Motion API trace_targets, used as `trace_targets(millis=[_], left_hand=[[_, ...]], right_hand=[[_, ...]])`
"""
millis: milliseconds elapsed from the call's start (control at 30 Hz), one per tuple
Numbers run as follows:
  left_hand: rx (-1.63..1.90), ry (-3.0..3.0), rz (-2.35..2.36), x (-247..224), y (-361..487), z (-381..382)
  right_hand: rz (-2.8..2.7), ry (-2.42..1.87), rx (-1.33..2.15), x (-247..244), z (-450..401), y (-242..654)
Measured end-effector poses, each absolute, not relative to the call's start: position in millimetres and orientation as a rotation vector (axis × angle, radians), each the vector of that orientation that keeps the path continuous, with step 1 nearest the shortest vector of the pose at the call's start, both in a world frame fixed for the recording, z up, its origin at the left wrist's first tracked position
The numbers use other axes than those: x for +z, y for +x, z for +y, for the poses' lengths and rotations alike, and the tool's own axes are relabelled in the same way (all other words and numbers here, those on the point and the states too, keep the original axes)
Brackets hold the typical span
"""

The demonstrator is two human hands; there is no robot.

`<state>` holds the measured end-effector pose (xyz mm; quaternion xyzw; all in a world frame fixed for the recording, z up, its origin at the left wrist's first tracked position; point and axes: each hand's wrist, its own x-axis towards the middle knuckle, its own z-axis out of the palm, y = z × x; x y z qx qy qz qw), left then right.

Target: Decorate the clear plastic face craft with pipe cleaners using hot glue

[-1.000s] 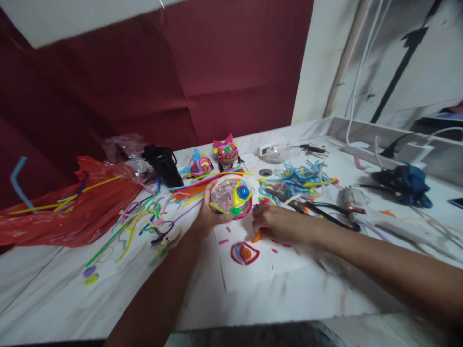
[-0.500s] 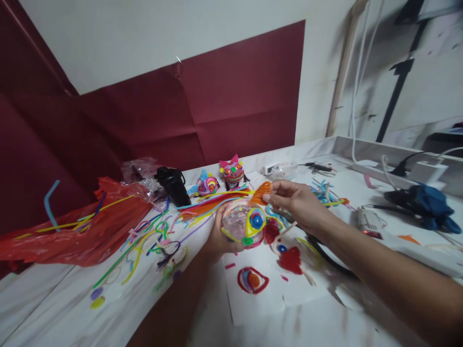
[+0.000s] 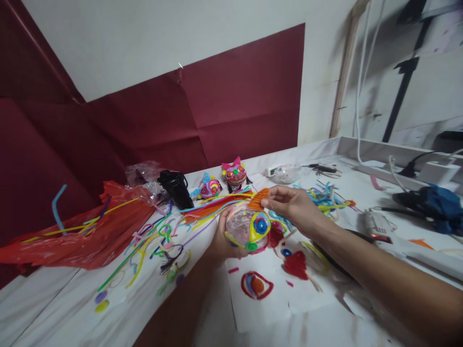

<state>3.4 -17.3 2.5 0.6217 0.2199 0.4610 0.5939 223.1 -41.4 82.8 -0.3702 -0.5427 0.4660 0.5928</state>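
1. Left hand (image 3: 221, 237) cups a round clear ball (image 3: 247, 228) from below and behind, above the counter (image 3: 65, 308), near the middle of the view. Fingers are wrapped round its far side, grip closed on it.
2. The ball carries a yellow-rimmed blue eye piece (image 3: 259, 225) on the side facing the camera and looks filled with pale glittery bits. Judged light, with a smooth, hard shell, likely slippery; the cupped palm suits it better than a pinch.
3. Right hand (image 3: 293, 207) pinches an orange ear (image 3: 259, 198) between thumb and forefinger, held at the ball's top edge, touching or just off it; I cannot tell which. The other fingers are loosely curled.
4. The ear looks ribbed, thin and bendable, probably coiled fuzzy wire. Judged feather-light and easily crushed; a hold on its outer edge leaves the base free.
5. The stuck-on pieces are the weak points, so fingers are best kept on bare shell.
6. Below the hands, white paper (image 3: 260, 308) holds a red oval coil (image 3: 256, 285) and a red heart shape (image 3: 295, 265).
7. Behind: two finished cat-like figures (image 3: 235, 174), a black object (image 3: 177, 189), a red plastic bag (image 3: 90, 231), loose coloured wires (image 3: 144, 241). To the right, a glue gun (image 3: 376, 224) lies on the counter.
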Motion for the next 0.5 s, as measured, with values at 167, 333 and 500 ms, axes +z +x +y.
trace_targets(millis=[167,333,500], left_hand=[[1.037,1.441,0.532,2.9,2.4,-20.1],[1.084,1.429,0.532,1.1,2.9,-19.2],[1.054,1.439,0.532,1.1,3.6,-17.8]], right_hand=[[-1.314,-0.868,1.047,80.5,-41.0,223.9],[-1.301,-0.864,1.051,80.1,-41.2,223.4],[-1.319,-0.886,1.042,81.8,-42.3,223.6]])
